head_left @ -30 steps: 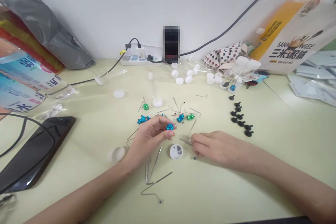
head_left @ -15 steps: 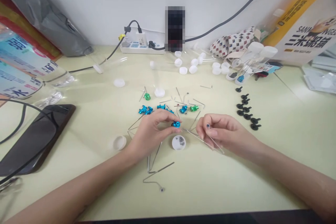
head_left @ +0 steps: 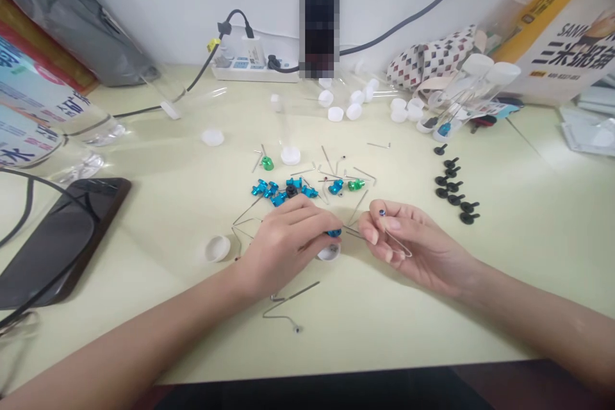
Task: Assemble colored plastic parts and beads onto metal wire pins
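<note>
My left hand [head_left: 286,240] is closed, pinching a small blue metal fitting [head_left: 334,232] between thumb and fingers. Just below it is a white round cap [head_left: 328,255] holding tiny dark parts, partly covered by the fingers. To the right, my right hand [head_left: 408,237] pinches a thin bent metal wire [head_left: 401,245] with a small blue-centred tip [head_left: 382,213] upward. Other thin metal rods [head_left: 354,231] reach out from its fingers toward the left hand. Beyond the left hand lie several blue fittings [head_left: 294,183], a black piece [head_left: 291,191] and a green fitting [head_left: 356,185].
Several black screw-like pieces [head_left: 454,186] lie at right. White caps [head_left: 335,114] and clear tubes are at the back. Another bent rod [head_left: 281,317] lies in front, a white cap [head_left: 218,248] at left. A phone [head_left: 72,237], bottles [head_left: 38,122] and a power strip [head_left: 250,70] surround these.
My left hand has turned palm-down and shifted slightly right, bringing the blue fitting over the edge of the cap. The right hand still holds the wire, and the view has tilted down slightly.
</note>
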Demonstrator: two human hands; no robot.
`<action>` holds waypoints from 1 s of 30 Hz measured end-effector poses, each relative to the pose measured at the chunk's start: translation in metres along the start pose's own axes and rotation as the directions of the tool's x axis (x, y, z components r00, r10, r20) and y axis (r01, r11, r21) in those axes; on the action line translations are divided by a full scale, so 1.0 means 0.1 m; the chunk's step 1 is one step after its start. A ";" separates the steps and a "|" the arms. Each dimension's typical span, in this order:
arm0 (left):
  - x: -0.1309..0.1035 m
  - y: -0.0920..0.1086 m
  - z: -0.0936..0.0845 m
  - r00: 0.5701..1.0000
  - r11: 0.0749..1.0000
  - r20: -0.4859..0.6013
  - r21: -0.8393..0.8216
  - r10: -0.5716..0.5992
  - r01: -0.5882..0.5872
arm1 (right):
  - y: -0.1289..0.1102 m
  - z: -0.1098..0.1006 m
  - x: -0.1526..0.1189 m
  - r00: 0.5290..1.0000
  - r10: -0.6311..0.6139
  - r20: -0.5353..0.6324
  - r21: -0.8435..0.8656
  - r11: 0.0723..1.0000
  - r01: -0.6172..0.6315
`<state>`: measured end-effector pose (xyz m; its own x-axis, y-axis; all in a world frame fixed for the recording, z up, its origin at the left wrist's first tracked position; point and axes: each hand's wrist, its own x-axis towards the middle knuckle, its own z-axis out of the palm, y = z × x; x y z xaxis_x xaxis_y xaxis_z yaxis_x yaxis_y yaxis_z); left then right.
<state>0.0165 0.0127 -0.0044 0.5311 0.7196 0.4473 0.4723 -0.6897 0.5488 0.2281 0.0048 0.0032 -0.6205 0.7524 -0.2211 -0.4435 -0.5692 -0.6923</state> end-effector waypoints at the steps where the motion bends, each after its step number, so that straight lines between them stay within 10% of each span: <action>1: 0.00 0.00 0.01 0.999 0.999 0.003 0.014 0.041 -0.041 | 0.01 0.00 0.00 1.000 0.004 0.014 0.010 1.000 -0.004; 14: -0.06 -0.01 0.03 0.978 0.977 0.012 0.045 0.210 -0.210 | 0.06 0.02 -0.02 0.996 0.021 0.087 0.071 0.997 -0.027; 30: -0.01 0.03 0.02 0.994 0.995 -0.054 -0.025 0.095 -0.097 | 0.06 -0.01 0.00 1.000 -0.010 0.007 -0.021 1.000 0.010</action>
<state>0.0182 0.0097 -0.0045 0.5348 0.6539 0.5352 0.4008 -0.7539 0.5206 0.2264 0.0012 -0.0020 -0.6202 0.7560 -0.2094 -0.4361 -0.5542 -0.7090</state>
